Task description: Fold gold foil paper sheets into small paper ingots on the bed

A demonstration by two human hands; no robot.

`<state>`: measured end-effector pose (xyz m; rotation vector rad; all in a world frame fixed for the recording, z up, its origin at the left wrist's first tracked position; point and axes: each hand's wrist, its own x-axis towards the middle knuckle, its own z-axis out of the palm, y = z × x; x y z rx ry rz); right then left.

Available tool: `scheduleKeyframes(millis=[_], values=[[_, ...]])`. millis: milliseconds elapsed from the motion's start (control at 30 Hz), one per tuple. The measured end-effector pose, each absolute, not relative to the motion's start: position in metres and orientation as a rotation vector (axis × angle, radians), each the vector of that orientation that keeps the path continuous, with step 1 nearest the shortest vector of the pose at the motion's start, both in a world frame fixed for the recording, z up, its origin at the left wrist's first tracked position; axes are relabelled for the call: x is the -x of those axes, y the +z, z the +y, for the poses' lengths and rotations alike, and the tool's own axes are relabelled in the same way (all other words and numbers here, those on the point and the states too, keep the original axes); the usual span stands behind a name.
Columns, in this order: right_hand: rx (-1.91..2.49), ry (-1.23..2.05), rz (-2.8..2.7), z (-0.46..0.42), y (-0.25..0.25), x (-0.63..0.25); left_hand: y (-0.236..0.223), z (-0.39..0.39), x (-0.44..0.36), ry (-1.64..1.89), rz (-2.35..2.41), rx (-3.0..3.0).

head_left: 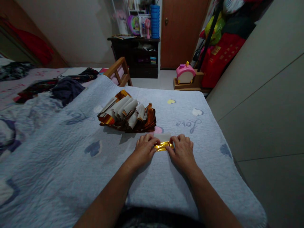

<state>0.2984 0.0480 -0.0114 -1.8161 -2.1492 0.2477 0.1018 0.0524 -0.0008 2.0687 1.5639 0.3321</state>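
A sheet of gold foil paper (162, 146) lies on the quilt in front of me, its near part folded so the shiny gold side shows and its far part pale white. My left hand (146, 146) grips the sheet's left end, thumb and fingers pinched on it. At the other end my right hand (182, 147) pinches the paper in the same way. Beyond my left hand rests a heap of gold foil papers (128, 114), several of them curled or folded with white backs showing.
The light blue quilt (106, 183) covers the bed under my hands. Rumpled dark clothes (67, 90) lie to the left. A wooden bed rail (118, 71) stands at the far edge, with a dark cabinet (135, 58) and pink toy (186, 73) beyond. Pale cupboard doors (266, 104) flank the right.
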Motion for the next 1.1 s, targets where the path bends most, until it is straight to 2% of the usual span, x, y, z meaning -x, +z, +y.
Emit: scheduleKeyframes(millis=[733,1100], values=[[1.712,0.305,-2.186,0.056,-0.018,-0.323,-0.009,0.052,-0.110,0.374,1.654,-2.129],[1.616,0.335,-2.188,0.049,-0.009,-0.295,-0.012,0.052,-0.109,0.392,1.660,-2.127]])
